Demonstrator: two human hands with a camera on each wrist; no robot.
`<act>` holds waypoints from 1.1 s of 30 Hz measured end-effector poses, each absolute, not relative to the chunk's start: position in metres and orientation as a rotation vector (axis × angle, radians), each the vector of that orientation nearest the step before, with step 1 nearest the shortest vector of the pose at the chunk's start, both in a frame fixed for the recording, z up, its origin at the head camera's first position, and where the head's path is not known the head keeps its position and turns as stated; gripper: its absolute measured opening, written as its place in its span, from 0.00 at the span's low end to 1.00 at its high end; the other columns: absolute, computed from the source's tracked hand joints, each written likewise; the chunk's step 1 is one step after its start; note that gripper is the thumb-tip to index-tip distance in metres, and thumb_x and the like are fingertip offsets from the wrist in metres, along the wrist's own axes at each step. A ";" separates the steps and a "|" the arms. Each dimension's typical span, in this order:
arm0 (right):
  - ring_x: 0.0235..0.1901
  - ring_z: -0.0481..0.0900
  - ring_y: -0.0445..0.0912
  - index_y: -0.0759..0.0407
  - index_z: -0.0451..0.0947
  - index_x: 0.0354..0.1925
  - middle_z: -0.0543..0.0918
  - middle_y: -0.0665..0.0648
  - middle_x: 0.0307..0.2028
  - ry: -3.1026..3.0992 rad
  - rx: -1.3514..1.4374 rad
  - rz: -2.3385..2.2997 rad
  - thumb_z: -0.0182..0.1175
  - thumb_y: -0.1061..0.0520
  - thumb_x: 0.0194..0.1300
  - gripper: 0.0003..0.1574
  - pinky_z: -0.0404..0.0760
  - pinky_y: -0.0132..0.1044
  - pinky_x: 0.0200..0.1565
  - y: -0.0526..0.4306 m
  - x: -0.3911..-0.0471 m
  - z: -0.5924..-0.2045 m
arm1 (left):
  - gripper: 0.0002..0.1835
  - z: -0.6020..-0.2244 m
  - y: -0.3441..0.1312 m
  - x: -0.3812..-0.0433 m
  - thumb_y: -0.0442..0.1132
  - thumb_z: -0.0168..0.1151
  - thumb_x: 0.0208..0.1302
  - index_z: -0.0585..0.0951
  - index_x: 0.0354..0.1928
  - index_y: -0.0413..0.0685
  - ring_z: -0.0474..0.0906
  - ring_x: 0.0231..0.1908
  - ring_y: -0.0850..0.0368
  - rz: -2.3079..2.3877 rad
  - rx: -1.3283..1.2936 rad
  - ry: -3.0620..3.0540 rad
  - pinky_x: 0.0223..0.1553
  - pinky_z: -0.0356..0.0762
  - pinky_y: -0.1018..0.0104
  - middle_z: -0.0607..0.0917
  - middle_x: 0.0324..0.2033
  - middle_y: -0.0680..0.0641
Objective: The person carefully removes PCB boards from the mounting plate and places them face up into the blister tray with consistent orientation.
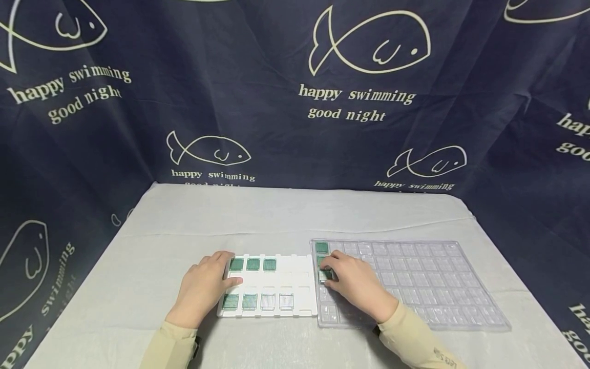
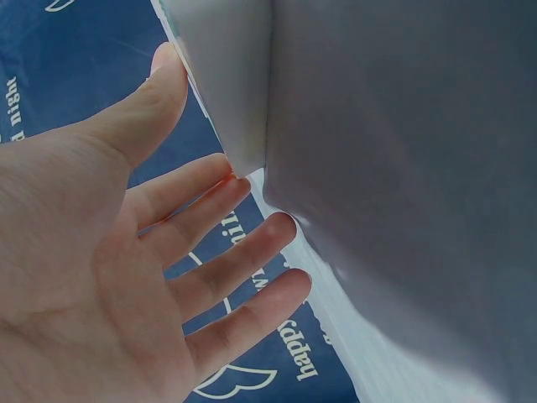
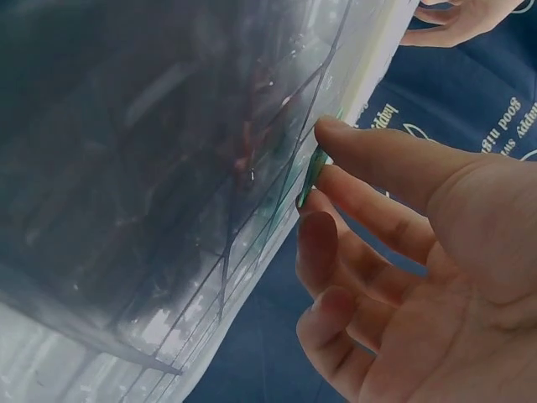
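In the head view my right hand [image 1: 352, 277] pinches a small green circuit board [image 1: 324, 276] at the left column of a clear compartment tray [image 1: 415, 324]. The right wrist view shows this board [image 3: 312, 176] edge-on between thumb and fingertips. Behind it in that column lie a green board [image 1: 321, 247] and another partly hidden by the fingers. My left hand [image 1: 203, 282] rests on the left edge of a white tray [image 1: 276, 279], fingers fairly straight in the left wrist view. Three boards [image 1: 253, 264] lie in the white tray's back row and several boards [image 1: 250, 301] in its front row.
The two trays stand side by side on a white-covered table [image 1: 258, 215], their near edges touching or almost so. A dark blue curtain [image 1: 276, 102] with fish prints rises behind the table and at both sides.
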State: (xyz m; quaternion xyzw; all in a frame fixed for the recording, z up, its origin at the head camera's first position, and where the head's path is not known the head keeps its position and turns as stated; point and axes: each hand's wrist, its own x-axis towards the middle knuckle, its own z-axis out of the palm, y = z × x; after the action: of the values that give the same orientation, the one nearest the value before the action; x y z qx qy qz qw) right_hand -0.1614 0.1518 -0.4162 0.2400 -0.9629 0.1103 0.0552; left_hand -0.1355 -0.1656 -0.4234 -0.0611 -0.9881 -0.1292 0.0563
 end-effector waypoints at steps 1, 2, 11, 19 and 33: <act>0.32 0.85 0.42 0.50 0.86 0.42 0.84 0.46 0.37 -2.925 0.730 0.332 0.80 0.56 0.50 0.20 0.81 0.35 0.28 0.152 -0.162 -0.416 | 0.33 -0.424 -0.166 -0.135 0.52 0.76 0.54 0.81 0.59 0.43 0.84 0.51 0.42 -0.390 -0.186 -2.997 0.42 0.82 0.46 0.86 0.56 0.43; 0.32 0.84 0.42 0.50 0.86 0.42 0.84 0.46 0.37 -2.927 0.732 0.332 0.80 0.55 0.50 0.20 0.81 0.35 0.28 0.152 -0.162 -0.416 | 0.33 -0.424 -0.166 -0.136 0.52 0.76 0.54 0.81 0.59 0.43 0.84 0.51 0.42 -0.388 -0.186 -2.998 0.42 0.82 0.46 0.86 0.56 0.43; 0.30 0.82 0.40 0.50 0.86 0.41 0.83 0.46 0.36 -2.944 0.726 0.341 0.80 0.55 0.49 0.20 0.79 0.34 0.27 0.152 -0.164 -0.417 | 0.33 -0.424 -0.166 -0.136 0.53 0.76 0.54 0.81 0.59 0.43 0.83 0.51 0.42 -0.396 -0.189 -2.998 0.42 0.82 0.46 0.86 0.56 0.44; 0.29 0.77 0.37 0.50 0.86 0.42 0.84 0.47 0.36 -2.974 0.713 0.368 0.81 0.55 0.48 0.21 0.77 0.33 0.26 0.151 -0.164 -0.416 | 0.33 -0.424 -0.166 -0.136 0.53 0.75 0.55 0.81 0.60 0.44 0.83 0.52 0.42 -0.388 -0.188 -3.006 0.42 0.82 0.46 0.86 0.56 0.44; 0.28 0.77 0.37 0.49 0.86 0.42 0.83 0.47 0.35 -2.961 0.711 0.362 0.81 0.55 0.48 0.21 0.76 0.34 0.26 0.153 -0.164 -0.417 | 0.33 -0.423 -0.165 -0.136 0.54 0.75 0.55 0.81 0.59 0.43 0.83 0.52 0.42 -0.376 -0.184 -3.016 0.42 0.82 0.46 0.86 0.56 0.44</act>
State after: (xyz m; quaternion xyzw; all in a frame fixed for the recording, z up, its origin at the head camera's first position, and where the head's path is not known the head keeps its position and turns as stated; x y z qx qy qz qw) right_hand -0.1637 0.1526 -0.4168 0.2318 -0.9649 0.1180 0.0374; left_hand -0.1363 -0.1655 -0.4230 -0.0603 -0.9894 -0.1233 0.0482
